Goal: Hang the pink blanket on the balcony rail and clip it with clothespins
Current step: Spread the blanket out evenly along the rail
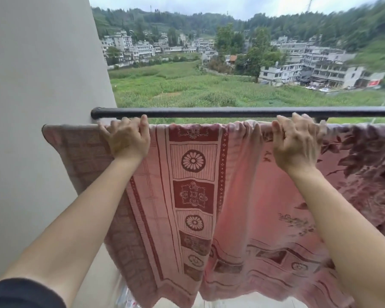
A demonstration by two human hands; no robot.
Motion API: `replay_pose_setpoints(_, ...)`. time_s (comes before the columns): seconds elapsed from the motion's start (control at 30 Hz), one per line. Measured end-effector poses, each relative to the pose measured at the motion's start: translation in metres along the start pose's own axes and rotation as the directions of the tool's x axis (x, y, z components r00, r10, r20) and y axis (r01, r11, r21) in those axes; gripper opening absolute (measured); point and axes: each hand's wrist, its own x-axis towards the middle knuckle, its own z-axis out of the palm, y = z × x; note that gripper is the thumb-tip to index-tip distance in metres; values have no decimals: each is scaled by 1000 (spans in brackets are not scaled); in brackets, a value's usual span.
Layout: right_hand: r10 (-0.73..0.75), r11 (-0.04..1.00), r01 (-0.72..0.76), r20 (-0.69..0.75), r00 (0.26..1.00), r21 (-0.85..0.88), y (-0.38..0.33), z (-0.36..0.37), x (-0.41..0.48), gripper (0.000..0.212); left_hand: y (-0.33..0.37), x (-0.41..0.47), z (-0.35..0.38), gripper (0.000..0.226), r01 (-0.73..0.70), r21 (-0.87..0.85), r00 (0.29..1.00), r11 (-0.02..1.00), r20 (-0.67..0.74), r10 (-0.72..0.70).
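A pink blanket [193, 196] with dark red flower and square patterns hangs over a lower rail that it hides. Just behind and above it runs a dark round balcony rail [209, 112] from the wall to the right edge. My left hand [128, 138] grips the blanket's top fold near its left end, fingers curled over it. My right hand [296, 143] grips the bunched top fold further right. No clothespins are in view.
A pale wall [42, 85] stands close on the left, where the dark rail ends. Beyond the rails lie green fields, trees and white buildings far below. A strip of pale floor shows under the blanket's hem.
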Motion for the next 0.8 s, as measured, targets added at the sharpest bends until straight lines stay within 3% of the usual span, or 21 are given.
replay_pose_setpoints(0.1,95,991,-91,40,995,-98,42,-12,3,66,26,-5,5,60,-2,-21,998,1000,-65,1)
replay_pose_setpoints(0.27,108,980,-89,98,989,-180,93,-32,-3,64,133,-36,18,48,-385,-252,923,888,-110,369)
replay_pose_setpoints(0.37,129,973,-101,126,984,-209,123,-41,1,66,199,-67,21,50,-499,-286,862,818,-65,503)
replay_pose_setpoints(0.57,141,946,-76,187,972,-317,214,-63,14,57,272,-101,32,51,-486,-174,872,856,-44,487)
replay_pose_setpoints(0.67,125,937,-26,264,956,-348,259,-76,18,63,306,-112,35,55,-433,-123,900,893,-7,436)
replay_pose_setpoints(0.73,54,965,23,288,956,-260,281,-84,20,64,334,-124,36,57,-386,-134,921,913,-3,389)
replay_pose_setpoints(0.8,-31,990,59,214,976,-127,300,-94,21,59,366,-139,36,55,-361,-169,930,917,3,366)
